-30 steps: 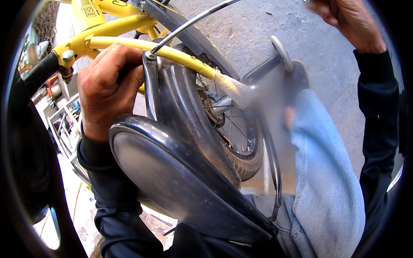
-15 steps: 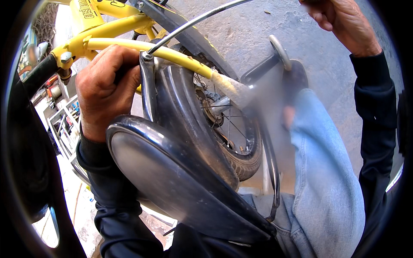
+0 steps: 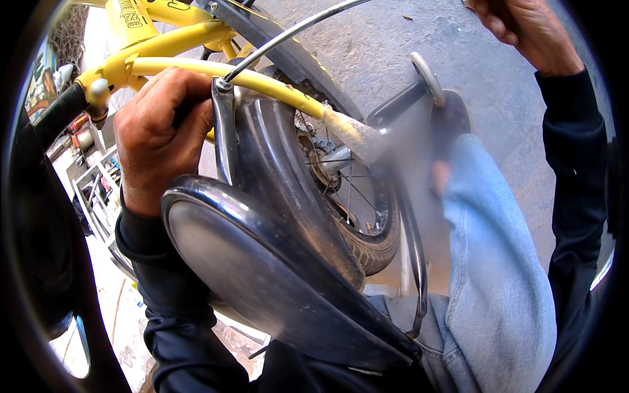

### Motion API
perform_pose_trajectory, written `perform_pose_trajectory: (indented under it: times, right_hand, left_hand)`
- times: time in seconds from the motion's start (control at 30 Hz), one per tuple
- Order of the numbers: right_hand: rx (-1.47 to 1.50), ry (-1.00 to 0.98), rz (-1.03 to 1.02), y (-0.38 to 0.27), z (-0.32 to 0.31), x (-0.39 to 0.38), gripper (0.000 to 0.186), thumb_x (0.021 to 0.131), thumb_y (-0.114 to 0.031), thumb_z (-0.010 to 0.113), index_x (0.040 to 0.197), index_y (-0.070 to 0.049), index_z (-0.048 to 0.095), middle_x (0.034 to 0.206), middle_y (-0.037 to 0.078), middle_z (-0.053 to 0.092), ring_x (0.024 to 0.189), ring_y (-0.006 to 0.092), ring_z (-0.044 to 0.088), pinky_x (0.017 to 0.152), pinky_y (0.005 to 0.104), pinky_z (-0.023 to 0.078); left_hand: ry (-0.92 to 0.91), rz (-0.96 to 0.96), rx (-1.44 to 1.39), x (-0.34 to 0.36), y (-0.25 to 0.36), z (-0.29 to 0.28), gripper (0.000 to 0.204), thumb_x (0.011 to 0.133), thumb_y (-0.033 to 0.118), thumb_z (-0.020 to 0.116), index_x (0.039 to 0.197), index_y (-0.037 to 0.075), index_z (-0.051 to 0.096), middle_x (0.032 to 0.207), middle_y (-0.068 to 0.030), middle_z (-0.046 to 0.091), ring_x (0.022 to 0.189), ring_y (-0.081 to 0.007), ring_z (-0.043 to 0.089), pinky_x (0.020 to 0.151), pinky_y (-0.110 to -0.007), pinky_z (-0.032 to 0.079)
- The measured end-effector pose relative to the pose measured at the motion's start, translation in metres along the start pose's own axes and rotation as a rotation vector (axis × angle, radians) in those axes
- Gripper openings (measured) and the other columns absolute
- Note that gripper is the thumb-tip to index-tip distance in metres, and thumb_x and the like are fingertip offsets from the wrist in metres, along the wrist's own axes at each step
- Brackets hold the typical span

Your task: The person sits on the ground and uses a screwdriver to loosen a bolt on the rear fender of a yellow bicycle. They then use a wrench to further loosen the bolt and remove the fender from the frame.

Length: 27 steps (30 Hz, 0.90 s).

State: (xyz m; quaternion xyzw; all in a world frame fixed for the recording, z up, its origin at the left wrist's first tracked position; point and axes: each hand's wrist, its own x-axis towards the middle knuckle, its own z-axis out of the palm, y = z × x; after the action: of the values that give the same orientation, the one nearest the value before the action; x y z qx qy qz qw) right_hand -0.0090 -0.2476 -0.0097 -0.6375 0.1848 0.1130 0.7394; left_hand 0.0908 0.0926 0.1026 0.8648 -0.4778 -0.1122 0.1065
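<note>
My left hand is closed by the yellow frame tube of a bicycle. Its curled fingers and thumb meet the black metal stay bolted there; the fingertips are hidden behind it. From that bolt a thin curved rod runs up and right out of view. Beneath the tube sit a black mudguard and a spoked wheel with a worn tyre. At the top right edge my right hand has its fingers curled, away from the bicycle. Its fingertips are cut off, so what they hold cannot be made out.
A long black rounded part with a grey face lies across the front, over my lap. My jeans-clad leg is right of the wheel, near a looped metal bar. Concrete floor lies beyond; a white rack stands at left.
My right hand has shifted slightly up and to the right, moving further out of view. My left hand and the bicycle have hardly moved.
</note>
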Motion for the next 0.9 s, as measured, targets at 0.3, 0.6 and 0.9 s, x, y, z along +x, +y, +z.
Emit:
perform_pose_trajectory:
  times: [0.3,0.6,0.9]
  right_hand:
    - [0.208,0.156,-0.227,-0.002,0.027,-0.004,0.031,0.097,-0.035,0.061,0.097,-0.004,0.061,0.072,0.004,0.061,0.055,0.0067,0.06,0.044,0.0165,0.048]
    - [0.113,0.05,-0.293,0.017,-0.003,0.004,0.031,0.098,-0.032,0.059,0.11,-0.003,0.057,0.085,0.007,0.064,0.059,0.0082,0.062,0.044,0.017,0.049]
    - [-0.091,0.007,-0.079,-0.004,-0.006,-0.004,0.033,0.098,-0.035,0.059,0.11,-0.003,0.058,0.087,0.007,0.064,0.059,0.0099,0.062,0.048,0.018,0.05]
  left_hand:
    - [0.008,0.001,-0.008,-0.001,-0.001,0.002,0.015,0.075,-0.008,0.07,0.085,0.0,0.062,0.073,-0.0081,0.061,0.066,-0.0196,0.063,0.061,-0.028,0.049]
    - [0.003,-0.003,0.004,0.001,0.003,0.001,0.014,0.075,-0.008,0.069,0.084,0.0,0.062,0.073,-0.009,0.061,0.065,-0.02,0.063,0.061,-0.028,0.049]
    - [0.002,0.009,0.003,0.0,0.002,0.0,0.014,0.076,-0.008,0.069,0.085,-0.001,0.062,0.073,-0.0093,0.061,0.066,-0.0205,0.062,0.061,-0.028,0.049]
